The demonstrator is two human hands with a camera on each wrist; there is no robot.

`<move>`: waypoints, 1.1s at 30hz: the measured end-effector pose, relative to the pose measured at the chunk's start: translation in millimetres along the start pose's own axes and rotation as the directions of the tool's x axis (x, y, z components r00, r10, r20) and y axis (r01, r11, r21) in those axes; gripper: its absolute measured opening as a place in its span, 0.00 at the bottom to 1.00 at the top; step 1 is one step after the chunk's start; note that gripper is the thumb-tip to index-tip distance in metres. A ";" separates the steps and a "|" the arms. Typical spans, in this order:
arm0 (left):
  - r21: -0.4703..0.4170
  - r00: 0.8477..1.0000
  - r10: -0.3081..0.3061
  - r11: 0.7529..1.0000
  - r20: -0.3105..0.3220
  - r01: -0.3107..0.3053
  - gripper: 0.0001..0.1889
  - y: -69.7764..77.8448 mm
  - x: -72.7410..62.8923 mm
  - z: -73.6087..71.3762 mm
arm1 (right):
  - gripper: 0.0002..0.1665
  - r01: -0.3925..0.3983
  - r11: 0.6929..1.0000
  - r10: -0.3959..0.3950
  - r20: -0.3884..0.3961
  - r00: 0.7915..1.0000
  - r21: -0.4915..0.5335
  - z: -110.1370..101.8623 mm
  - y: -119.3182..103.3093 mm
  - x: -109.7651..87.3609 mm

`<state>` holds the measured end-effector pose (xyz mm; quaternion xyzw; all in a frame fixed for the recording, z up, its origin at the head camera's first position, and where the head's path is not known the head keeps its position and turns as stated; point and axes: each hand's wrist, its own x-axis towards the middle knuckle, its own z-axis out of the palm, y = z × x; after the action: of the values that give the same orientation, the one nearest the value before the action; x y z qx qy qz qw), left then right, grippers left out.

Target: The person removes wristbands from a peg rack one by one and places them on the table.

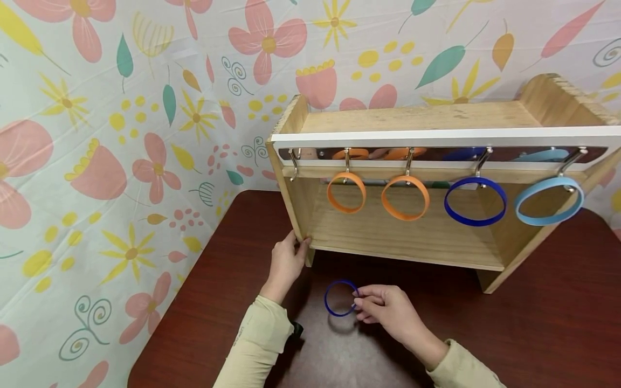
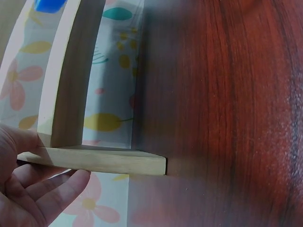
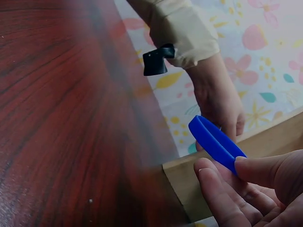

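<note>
Between thumb and fingers, my right hand (image 1: 388, 310) pinches a dark blue silicone wristband (image 3: 213, 144) by one side, above the table in front of the shelf. My left hand (image 1: 285, 264) grips the lower left side panel of a small wooden shelf (image 1: 398, 226); in the left wrist view the thumb is on one face and the fingers (image 2: 66, 191) on the other. Along the shelf's front rail, two orange wristbands (image 1: 346, 209) (image 1: 405, 216), a blue wristband (image 1: 475, 222) and a light blue wristband (image 1: 548, 219) hang from metal hooks. The leftmost hook (image 1: 293, 164) holds no band.
The shelf stands on a dark reddish-brown table (image 1: 204, 302). Behind it and to the left hangs a white flower-patterned cloth (image 1: 160, 108). A black device (image 3: 158, 60) is strapped at the left sleeve.
</note>
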<state>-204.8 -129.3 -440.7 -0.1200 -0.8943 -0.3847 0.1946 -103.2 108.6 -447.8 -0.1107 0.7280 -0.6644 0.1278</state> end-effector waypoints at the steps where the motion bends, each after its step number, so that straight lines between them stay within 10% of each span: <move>1: -0.002 1.000 0.002 1.000 -0.001 -0.002 0.08 -0.1 -0.2 -0.1 | 0.19 -0.001 1.000 0.001 0.000 1.000 0.003 0.8 0.9 0.3; 33: 0.008 0.999 -0.027 1.000 0.018 0.027 0.08 -1.2 0.2 0.5 | 0.13 -0.049 0.994 0.044 -0.047 0.998 -0.102 19.9 24.5 13.8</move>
<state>-205.6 -129.8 -441.7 -0.1106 -0.8990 -0.3828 0.1819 -109.3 87.6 -474.4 -0.0854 0.7663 -0.6251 0.1212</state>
